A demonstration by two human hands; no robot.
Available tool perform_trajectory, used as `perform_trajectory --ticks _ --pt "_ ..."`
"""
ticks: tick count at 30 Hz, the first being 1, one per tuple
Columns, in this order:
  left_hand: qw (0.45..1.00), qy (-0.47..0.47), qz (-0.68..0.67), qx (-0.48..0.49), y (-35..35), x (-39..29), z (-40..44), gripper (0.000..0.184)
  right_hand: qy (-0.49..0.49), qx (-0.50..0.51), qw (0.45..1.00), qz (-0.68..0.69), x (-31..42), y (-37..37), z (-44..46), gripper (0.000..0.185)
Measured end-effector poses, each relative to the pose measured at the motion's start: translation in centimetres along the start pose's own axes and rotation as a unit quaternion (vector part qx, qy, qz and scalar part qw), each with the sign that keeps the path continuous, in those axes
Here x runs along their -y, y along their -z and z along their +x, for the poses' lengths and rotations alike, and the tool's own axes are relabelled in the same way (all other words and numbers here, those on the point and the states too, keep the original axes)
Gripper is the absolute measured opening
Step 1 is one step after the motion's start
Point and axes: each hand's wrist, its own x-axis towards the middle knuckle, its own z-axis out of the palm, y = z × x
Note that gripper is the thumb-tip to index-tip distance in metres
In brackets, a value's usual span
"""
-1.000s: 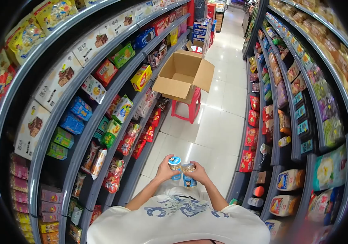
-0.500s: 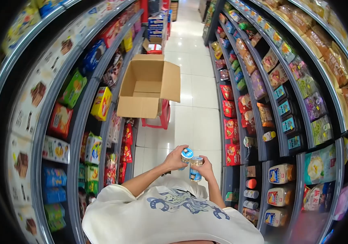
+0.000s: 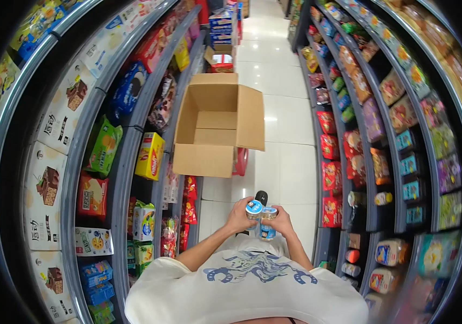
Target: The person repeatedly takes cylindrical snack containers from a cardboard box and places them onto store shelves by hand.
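My left hand (image 3: 238, 217) is wrapped round a small jar with a blue lid (image 3: 253, 207), whose top faces up toward me. Beside it, my right hand (image 3: 281, 221) grips a second jar (image 3: 268, 231), clear with a blue label. The two jars are close together in front of my body; whether they touch I cannot tell. Ahead of my hands an open cardboard box (image 3: 204, 161) has its flaps spread, and its visible inside is bare. It rests on a red stool (image 3: 240, 162), mostly hidden beneath it.
Shelves of packaged snacks (image 3: 93, 197) line the left side, and shelves with bags and jars (image 3: 391, 252) line the right. A pale tiled floor (image 3: 290, 162) runs between them. Farther up the aisle are another carton (image 3: 221, 63) and stacked blue boxes (image 3: 221, 27).
The view has shifted, and the cardboard box now appears nearer and farther right. My hands have brought the two jars to a more level, side-by-side position. A dark shoe tip now shows beyond them.
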Motion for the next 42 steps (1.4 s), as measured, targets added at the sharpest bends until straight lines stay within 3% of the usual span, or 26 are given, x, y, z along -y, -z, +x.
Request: perform_trajectory --ticks 4,11,18,24,26,32,36,42 --pt "0.994 0.066 0.023 -0.088 2.2 0.8 2.1 0.083 0.101 0.082 0.99 -0.06 2.9 -0.3 7.1 0.075" --pt "0.957 0.135 0.058 -0.252 8.8 -0.7 7.7 0.087 0.219 0.224 0.945 -0.094 14.6 -0.7 17.8 0.073" --pt "0.93 0.132 0.099 -0.328 13.3 -1.6 14.4 0.082 0.263 0.232 0.935 -0.047 16.2 -3.0 27.4 0.073" --pt "0.949 0.108 0.132 -0.265 16.6 0.3 21.3 0.082 0.154 0.203 0.963 0.084 18.6 2.1 28.4 0.068" --pt "0.952 0.059 0.19 -0.232 17.4 1.5 24.2 0.083 0.167 0.104 0.977 0.075 16.5 3.8 29.2 0.064" --pt "0.97 0.078 0.22 -0.063 16.8 9.1 32.8 0.079 0.044 -0.117 0.989 0.075 10.1 9.2 27.1 0.063" --pt "0.959 0.108 0.256 0.065 14.1 16.2 37.1 0.072 -0.092 -0.242 0.964 0.06 10.6 11.1 21.5 0.063" --pt "0.941 0.126 0.255 0.184 8.5 27.7 39.6 0.061 -0.207 -0.323 0.908 0.169 7.7 4.5 14.0 0.063"
